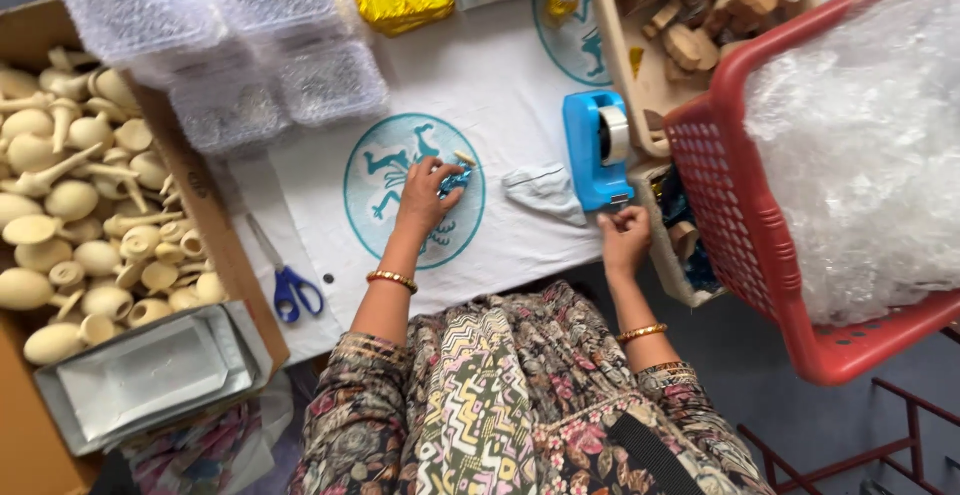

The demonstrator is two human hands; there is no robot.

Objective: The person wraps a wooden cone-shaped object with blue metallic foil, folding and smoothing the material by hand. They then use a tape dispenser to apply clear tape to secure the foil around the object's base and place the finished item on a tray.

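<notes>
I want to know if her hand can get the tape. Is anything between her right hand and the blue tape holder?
Nothing visible is in the way. The right hand is already at the front end of the blue tape holder, fingers pinched there. The left hand presses a small blue wrapped item onto the white cloth.

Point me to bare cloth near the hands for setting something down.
Free: white cloth between clear boxes and tape dispenser; a strip between scissors and left hand. Crowded: around right hand, hemmed by dispenser, grey wrap and red basket.
</notes>
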